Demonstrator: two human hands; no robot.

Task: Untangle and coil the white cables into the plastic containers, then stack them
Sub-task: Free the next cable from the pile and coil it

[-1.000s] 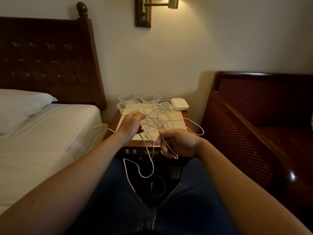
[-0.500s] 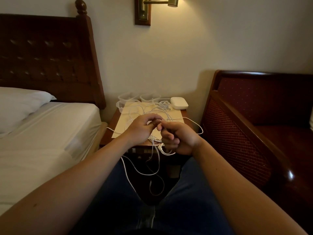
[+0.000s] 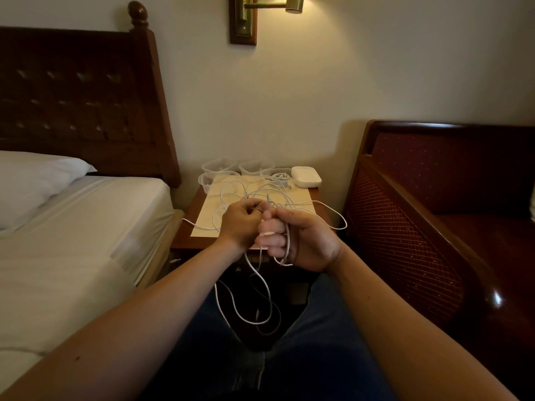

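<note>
A tangle of white cables (image 3: pixel 254 195) lies on a pale mat (image 3: pixel 214 215) on the wooden nightstand (image 3: pixel 188 221). My left hand (image 3: pixel 238 224) and my right hand (image 3: pixel 301 241) meet above the stand's front edge, both closed on strands of the cable. Loops of cable (image 3: pixel 254 296) hang down from my hands between my knees. Several clear plastic containers (image 3: pixel 214 178) stand at the back of the stand; one (image 3: pixel 279 176) holds a coiled cable.
A white lidded box (image 3: pixel 306 176) sits at the stand's back right corner. A bed (image 3: pixel 72 241) with a white sheet and pillow is on the left, a dark red wooden-framed sofa (image 3: pixel 434 212) on the right. A brass wall lamp (image 3: pixel 260 13) shines overhead.
My left hand drew back from the tangle to meet my right hand. Both hands now sit closer together on the cable, and the hanging loops shifted.
</note>
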